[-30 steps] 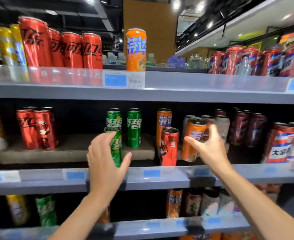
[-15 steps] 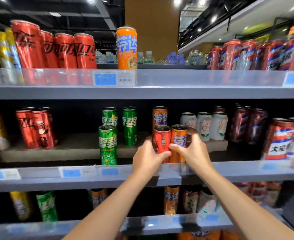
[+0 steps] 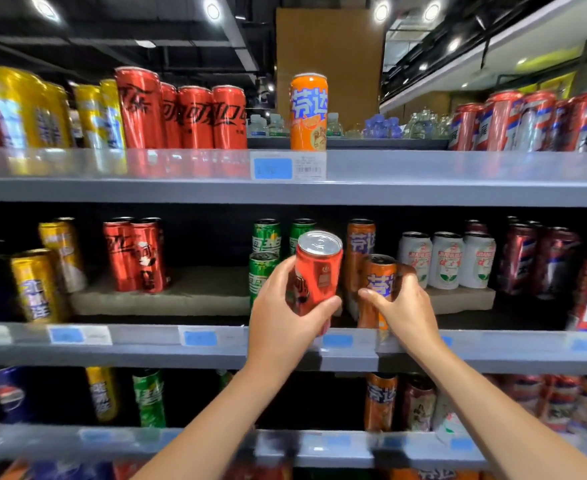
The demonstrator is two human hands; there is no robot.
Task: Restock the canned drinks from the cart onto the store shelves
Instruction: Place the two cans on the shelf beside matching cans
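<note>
- left hand [image 3: 287,315] grips the red can [image 3: 316,271], fingers wrapped round its lower body, thumb across the front; can is lifted off the middle shelf [image 3: 146,341] and tilted, top leaning toward the camera, held in front of the green cans [image 3: 266,258]
- right hand [image 3: 406,310] grips the orange can [image 3: 377,289]; thumb on the front, other fingers curled behind; can upright at the shelf front, just right of the red can; cannot tell if its base rests on the shelf
- likely step: sorting the red can out of the orange row, probably toward the red cans further left [image 3: 136,254]; a guess only
- risk: red can is held low and tilted; a loose grip could let it slide out and drop past the shelf lip
- risk: the two held cans are nearly touching; swinging the red one left could clip the front green can and knock it into those behind
- risk: the orange can stands near the edge; a careless release could tip it off
- white cans [image 3: 446,259] sit to the right, apart from both hands
</note>
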